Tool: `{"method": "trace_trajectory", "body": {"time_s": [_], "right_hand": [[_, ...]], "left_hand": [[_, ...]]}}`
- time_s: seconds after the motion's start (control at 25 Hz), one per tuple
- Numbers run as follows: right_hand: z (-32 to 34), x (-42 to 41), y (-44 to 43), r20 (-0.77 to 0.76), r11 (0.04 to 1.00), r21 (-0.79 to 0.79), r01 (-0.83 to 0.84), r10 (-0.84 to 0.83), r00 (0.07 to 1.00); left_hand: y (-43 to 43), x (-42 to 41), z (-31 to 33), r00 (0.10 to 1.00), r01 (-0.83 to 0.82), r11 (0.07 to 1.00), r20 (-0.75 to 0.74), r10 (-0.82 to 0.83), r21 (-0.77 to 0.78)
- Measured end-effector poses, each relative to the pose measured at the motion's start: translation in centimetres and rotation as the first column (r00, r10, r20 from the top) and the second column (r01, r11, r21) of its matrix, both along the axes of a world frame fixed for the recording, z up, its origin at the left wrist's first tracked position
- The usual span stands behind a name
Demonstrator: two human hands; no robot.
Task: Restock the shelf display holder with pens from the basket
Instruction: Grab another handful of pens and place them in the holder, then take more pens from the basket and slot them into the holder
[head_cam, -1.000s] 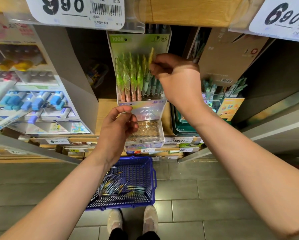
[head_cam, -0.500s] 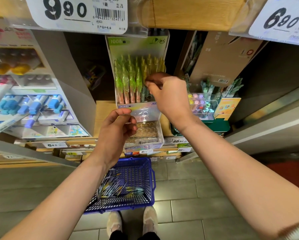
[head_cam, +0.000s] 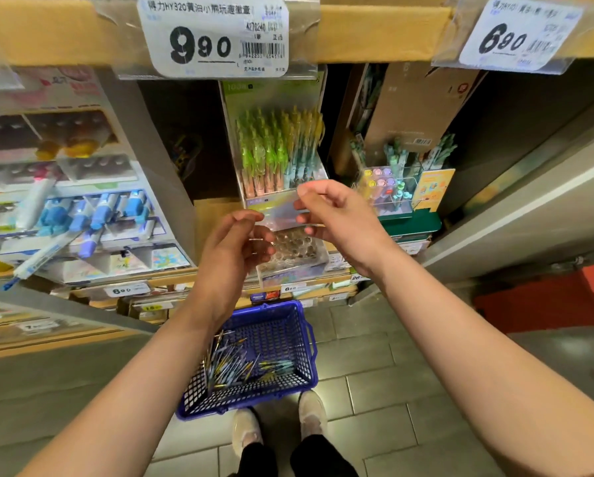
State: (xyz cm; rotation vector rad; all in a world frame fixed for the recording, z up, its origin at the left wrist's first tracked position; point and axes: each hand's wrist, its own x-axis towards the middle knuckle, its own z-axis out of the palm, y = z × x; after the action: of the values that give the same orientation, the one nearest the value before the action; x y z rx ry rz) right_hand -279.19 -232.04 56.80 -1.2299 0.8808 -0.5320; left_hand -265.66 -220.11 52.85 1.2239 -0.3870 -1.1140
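Observation:
The clear display holder [head_cam: 277, 210] stands on the shelf under the 9.90 tag. Its upper tier is packed with green- and yellow-capped pens [head_cam: 278, 149]; the lower tier [head_cam: 297, 247] shows empty holes. My right hand [head_cam: 340, 218] hovers at the holder's front right with loosely curled fingers and no pen in it. In front of the holder's lower left corner, my left hand [head_cam: 233, 246] is also loosely curled, with nothing visible in it. The blue basket [head_cam: 306, 342] sits on the floor below, with several loose pens [head_cam: 233, 368] in it.
A marker display [head_cam: 82, 215] fills the shelf to the left. To the right stand a green box [head_cam: 412, 228] and a small clear rack of pens [head_cam: 388, 191]. A wooden shelf edge [head_cam: 374, 29] with price tags runs overhead. My shoes [head_cam: 278, 425] are just behind the basket.
My right hand has put a yellow pen into the holder's upper tier and drawn back down to the front panel without it. My left hand stayed about where it was.

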Motion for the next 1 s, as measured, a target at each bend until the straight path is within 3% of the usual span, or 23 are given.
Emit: {"method": "trace_trajectory", "body": {"time_s": [0.16,0.36,0.68,1.0], "right_hand": [[-1.0,-0.7,5.1,0.028,0.999,0.036,-0.036,0.035,0.999],[-6.7,-1.5,10.2,-0.005,0.976,0.17,-0.134,0.137,0.991],[-23.1,-5.8,13.9,-0.228,0.942,0.313,-0.123,0.2,0.953],[-42.1,-5.5,16.1,-0.348,0.948,0.293,-0.128,0.23,0.909]], "left_hand": [[4.0,0.8,-0.7,0.997,0.003,0.997,0.081,-0.009,0.082],[9.1,1.4,-4.9,0.997,-0.071,0.981,-0.021,0.076,0.181],[12.9,-2.0,-20.1,0.98,-0.11,0.914,-0.112,0.165,0.39],[16.6,-2.6,-38.8,0.973,-0.056,0.871,-0.169,0.157,0.488]]}}
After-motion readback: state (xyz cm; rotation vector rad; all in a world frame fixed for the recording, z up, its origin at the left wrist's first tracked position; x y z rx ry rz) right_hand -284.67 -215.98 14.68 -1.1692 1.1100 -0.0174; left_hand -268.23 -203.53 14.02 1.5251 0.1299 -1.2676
